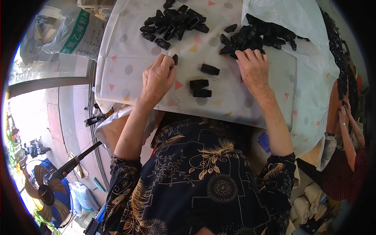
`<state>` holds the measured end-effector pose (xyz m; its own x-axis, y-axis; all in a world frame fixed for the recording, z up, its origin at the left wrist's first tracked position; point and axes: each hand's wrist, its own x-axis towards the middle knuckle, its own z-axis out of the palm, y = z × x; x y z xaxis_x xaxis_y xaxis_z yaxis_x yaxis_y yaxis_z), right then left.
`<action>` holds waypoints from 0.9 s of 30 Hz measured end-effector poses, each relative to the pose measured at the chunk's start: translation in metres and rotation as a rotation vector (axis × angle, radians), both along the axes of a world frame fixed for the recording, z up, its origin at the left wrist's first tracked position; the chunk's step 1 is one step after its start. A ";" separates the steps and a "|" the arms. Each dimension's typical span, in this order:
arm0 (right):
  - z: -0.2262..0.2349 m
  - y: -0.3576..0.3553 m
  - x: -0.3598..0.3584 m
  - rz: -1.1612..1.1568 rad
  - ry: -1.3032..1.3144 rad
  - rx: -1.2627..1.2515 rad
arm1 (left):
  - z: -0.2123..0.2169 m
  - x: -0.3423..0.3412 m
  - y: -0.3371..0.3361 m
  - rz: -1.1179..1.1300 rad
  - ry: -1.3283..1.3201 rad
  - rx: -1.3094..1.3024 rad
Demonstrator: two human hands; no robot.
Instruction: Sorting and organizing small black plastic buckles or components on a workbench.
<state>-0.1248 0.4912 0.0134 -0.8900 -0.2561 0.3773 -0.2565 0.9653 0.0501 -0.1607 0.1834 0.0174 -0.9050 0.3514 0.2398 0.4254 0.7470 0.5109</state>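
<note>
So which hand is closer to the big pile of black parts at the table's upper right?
Right. The right hand has its fingertips touching the near edge of that pile of black parts; the left hand lies well to its left, pinching a single black piece.

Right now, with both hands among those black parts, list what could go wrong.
1. The left hand pinches one small black piece by its end only; it may slip onto the patterned cloth.
2. The right hand presses into the right-hand pile, which could push parts loose and scatter them.
3. The three finished-looking pieces lie between the wrists, near the table's front edge, so a sleeve might sweep them off.
</note>
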 end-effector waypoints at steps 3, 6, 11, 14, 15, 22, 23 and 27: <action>0.004 0.000 -0.003 0.018 -0.060 0.003 | 0.004 -0.009 0.018 -0.084 -0.018 -0.002; 0.008 -0.009 -0.002 0.133 -0.185 -0.344 | 0.005 -0.030 0.046 -0.241 0.077 0.109; 0.006 -0.015 -0.010 0.003 -0.199 -0.438 | 0.006 -0.047 0.077 -0.476 0.112 0.083; 0.009 -0.013 -0.008 0.074 -0.238 -0.576 | 0.006 -0.043 0.073 -0.515 0.067 0.094; 0.009 -0.012 -0.009 0.070 -0.246 -0.575 | 0.004 -0.042 0.070 -0.516 0.059 0.097; 0.013 -0.007 -0.008 0.050 -0.222 -0.547 | 0.003 -0.038 0.069 -0.357 -0.142 0.061; 0.016 -0.010 -0.007 0.010 -0.237 -0.635 | 0.000 -0.040 0.066 -0.377 -0.180 0.031; 0.027 -0.030 -0.006 0.187 -0.082 -0.494 | -0.006 -0.039 0.068 -0.414 -0.228 0.044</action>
<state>-0.1306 0.4608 0.0404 -0.8779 -0.2231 0.4237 -0.4106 0.8062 -0.4261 -0.1997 0.2515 0.0118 -0.7223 0.6876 0.0740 0.5559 0.5136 0.6535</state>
